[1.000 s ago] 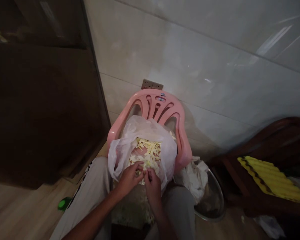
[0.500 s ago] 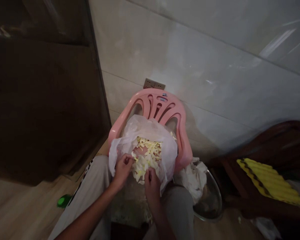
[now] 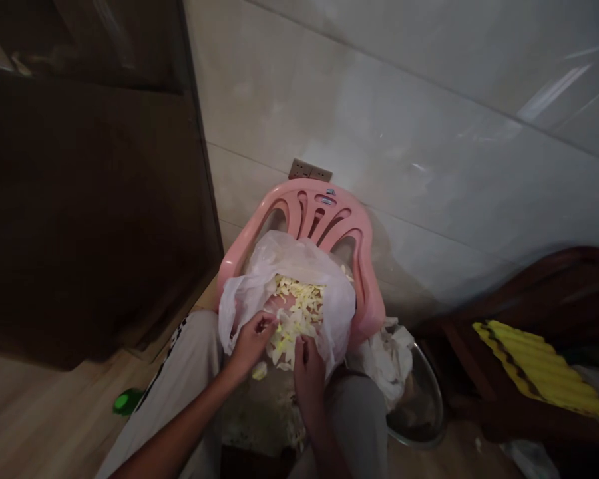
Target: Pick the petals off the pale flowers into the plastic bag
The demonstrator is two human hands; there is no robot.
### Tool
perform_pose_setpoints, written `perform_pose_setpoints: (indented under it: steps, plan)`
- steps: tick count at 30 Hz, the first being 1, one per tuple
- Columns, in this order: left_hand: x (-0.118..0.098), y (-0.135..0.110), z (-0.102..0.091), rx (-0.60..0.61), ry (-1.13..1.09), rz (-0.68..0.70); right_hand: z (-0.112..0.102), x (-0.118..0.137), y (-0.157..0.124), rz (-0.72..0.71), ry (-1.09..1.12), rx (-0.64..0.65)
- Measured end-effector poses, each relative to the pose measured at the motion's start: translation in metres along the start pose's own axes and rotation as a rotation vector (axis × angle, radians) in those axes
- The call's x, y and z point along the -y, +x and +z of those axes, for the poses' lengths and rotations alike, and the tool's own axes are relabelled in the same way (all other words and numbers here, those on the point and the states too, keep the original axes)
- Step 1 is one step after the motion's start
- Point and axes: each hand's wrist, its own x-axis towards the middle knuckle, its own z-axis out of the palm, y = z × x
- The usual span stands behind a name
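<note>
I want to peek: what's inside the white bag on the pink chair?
Pale yellow shreds lie inside the thin plastic bag. The pile hides the bag's bottom.

Pink plastic chair (image 3: 324, 216) — translucent white bag (image 3: 299, 256) over it, pale yellow shreds (image 3: 299, 313) inside; grey trousers (image 3: 180, 359) with a black-and-white side stripe; bright green cap (image 3: 128, 402); yellow mat (image 3: 534, 369) — wavy dark stripe.

I worked in dim indoor light: glare streaked the tile wall (image 3: 554, 93) at upper right, the plastic bag (image 3: 299, 256) showed palest, and the dark panel (image 3: 80, 199) at left sank into deep shadow. The wide lens bent lines toward the frame edges, and detail stayed slightly soft.
</note>
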Motion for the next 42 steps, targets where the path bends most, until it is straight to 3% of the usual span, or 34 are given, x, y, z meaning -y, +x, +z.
perform_pose_setpoints:
  steps: [7,22,30,42]
  plan:
    - [0.0,-0.009,0.012,0.156,-0.003,-0.019,0.011,0.001,-0.007,0.001,0.19,0.051]
    - [0.004,-0.007,0.016,0.212,-0.047,-0.058,0.01,0.0,-0.003,0.081,0.361,0.053]
    - [0.01,-0.005,0.014,0.238,-0.056,-0.071,0.008,0.009,-0.005,0.16,0.502,0.121]
    - [0.009,-0.003,0.012,0.267,-0.083,-0.072,0.006,0.015,-0.003,0.129,0.503,0.115]
